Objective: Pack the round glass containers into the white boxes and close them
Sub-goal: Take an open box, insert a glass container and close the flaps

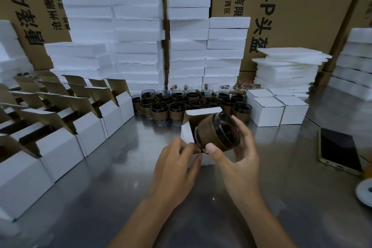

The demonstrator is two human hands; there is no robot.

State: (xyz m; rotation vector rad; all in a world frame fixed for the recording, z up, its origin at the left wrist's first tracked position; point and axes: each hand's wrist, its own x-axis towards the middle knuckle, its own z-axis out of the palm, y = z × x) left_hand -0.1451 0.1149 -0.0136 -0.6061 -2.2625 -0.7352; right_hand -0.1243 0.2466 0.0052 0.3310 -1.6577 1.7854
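Glass container (218,135), brown-banded, tilted on side: gripped by right hand (239,155), thumb and fingers curled round it, at mouth of open white box (186,134). Left hand (175,159): fingers curled on box's near edge. Box stands on steel table (120,187). Spare containers (191,104) clustered behind; closed boxes (279,110) right.

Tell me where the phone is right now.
In the head view the phone lies flat on the metal table at the far right, right of the right hand and nearer than the closed white boxes.
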